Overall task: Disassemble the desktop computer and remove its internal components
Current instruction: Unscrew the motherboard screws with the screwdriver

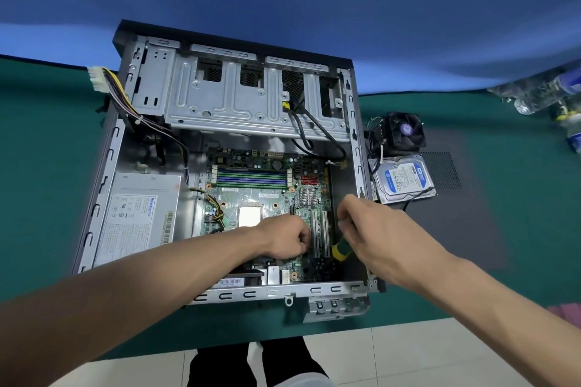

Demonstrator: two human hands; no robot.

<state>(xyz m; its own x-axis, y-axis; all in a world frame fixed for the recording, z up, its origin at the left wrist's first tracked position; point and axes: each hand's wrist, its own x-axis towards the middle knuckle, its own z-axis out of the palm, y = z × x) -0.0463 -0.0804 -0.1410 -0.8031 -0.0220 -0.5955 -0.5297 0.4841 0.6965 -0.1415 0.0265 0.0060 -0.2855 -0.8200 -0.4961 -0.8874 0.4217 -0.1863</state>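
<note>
on the green worktop (47,141) the desktop case (356,141) is lying on its side with the panel off, taking up most of the middle. up at its far end the silver drive cage (220,104) is spanning the width, and at the near left the grey power supply (141,214) is sitting against the wall, its bundle of coloured wires trailing out over the left edge to a white connector (95,78). the green motherboard (267,192) is lying flat in the bottom of the case, right of the power supply, with the bare processor (250,215) showing near its centre.

outside the case, just to the right, a black side panel (456,198) is lying on the worktop, with a hard drive (404,181) with a blue label resting on it and a black cooler fan (405,132) sitting just beyond the drive.

both arms are reaching in from the near side. the left hand (287,239) is resting on the board beside the white expansion slots (320,236), its fingers curled together; what they are pinching, i cannot tell. the right hand (367,229) is hovering over the right edge of the board, fingers closed round a screwdriver (339,250) with a yellow and green handle, its tip hidden.
</note>
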